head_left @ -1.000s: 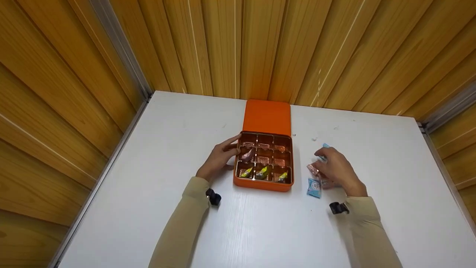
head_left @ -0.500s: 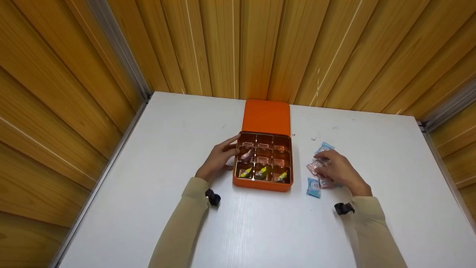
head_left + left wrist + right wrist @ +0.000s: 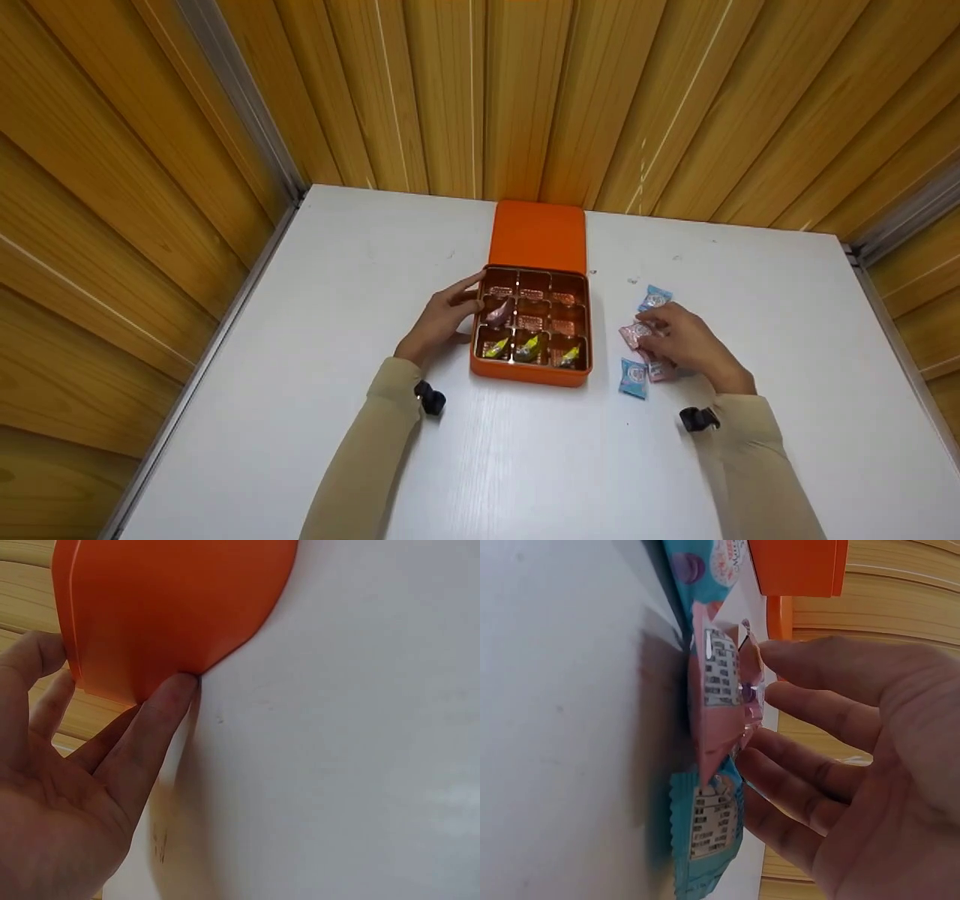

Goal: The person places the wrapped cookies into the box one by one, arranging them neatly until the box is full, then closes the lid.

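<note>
The orange box (image 3: 529,373) stands with its divided tray showing. A brownish-pink wrapped candy (image 3: 498,312) lies in the middle row's left compartment, and yellow-green wrapped candies (image 3: 530,347) fill the front row. My left hand (image 3: 439,322) rests against the box's left side, fingertips at its wall in the left wrist view. To the right of the box, my right hand (image 3: 690,345) pinches a pink wrapped candy (image 3: 634,334) between thumb and fingers. Close by, another pink candy (image 3: 716,690) lies in front of the fingers, with blue candies (image 3: 633,379) beside it.
The orange lid (image 3: 538,234) lies flat behind the box, against the wood-panelled wall (image 3: 525,97). Another blue candy (image 3: 657,297) is just beyond the right hand. Small clear scraps (image 3: 632,280) lie on the white table (image 3: 360,285).
My right hand has drawn slightly back and to the right, uncovering more of the far blue candy and the pink candies. The left hand and box stay put.
</note>
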Motion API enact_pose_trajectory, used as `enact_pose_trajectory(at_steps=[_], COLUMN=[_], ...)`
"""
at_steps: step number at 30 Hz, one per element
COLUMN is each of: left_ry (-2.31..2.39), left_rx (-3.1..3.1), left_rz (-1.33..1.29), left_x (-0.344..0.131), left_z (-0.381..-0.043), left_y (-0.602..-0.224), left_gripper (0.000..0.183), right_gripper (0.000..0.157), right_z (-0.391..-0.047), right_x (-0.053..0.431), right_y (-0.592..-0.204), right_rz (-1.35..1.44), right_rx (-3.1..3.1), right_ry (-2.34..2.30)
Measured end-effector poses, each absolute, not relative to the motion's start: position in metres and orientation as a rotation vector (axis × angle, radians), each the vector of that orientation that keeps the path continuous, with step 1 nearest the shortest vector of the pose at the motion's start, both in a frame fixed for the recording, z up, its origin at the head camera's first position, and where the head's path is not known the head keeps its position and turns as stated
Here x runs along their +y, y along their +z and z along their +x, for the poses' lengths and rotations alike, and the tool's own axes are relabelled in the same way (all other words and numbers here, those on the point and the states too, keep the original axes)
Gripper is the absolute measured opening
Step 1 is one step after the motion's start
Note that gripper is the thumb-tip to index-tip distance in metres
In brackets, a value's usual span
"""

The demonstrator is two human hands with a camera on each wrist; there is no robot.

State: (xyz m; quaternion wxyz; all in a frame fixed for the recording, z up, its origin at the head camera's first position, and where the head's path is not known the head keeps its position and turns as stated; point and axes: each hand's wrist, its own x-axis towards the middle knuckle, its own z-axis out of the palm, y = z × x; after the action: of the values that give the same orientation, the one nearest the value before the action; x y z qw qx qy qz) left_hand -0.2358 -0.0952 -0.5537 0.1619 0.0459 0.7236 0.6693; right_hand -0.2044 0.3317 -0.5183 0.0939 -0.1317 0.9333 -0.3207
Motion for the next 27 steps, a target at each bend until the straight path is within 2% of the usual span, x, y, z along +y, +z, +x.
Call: enact_pose_trajectory(at_steps=[27], left_ry=[1.927], left_rx=[2.05], left_rz=[0.138], left_x=[-0.0932], left_z=[-0.2345], left_y=[-0.5516], left_gripper=[0.06], right_gripper=[0.028], right_z=[-0.208], right_x=[0.3334], right_y=[-0.5244], right_rz=[-0.388], right_rx=[2.845], right_ry=[-0.9])
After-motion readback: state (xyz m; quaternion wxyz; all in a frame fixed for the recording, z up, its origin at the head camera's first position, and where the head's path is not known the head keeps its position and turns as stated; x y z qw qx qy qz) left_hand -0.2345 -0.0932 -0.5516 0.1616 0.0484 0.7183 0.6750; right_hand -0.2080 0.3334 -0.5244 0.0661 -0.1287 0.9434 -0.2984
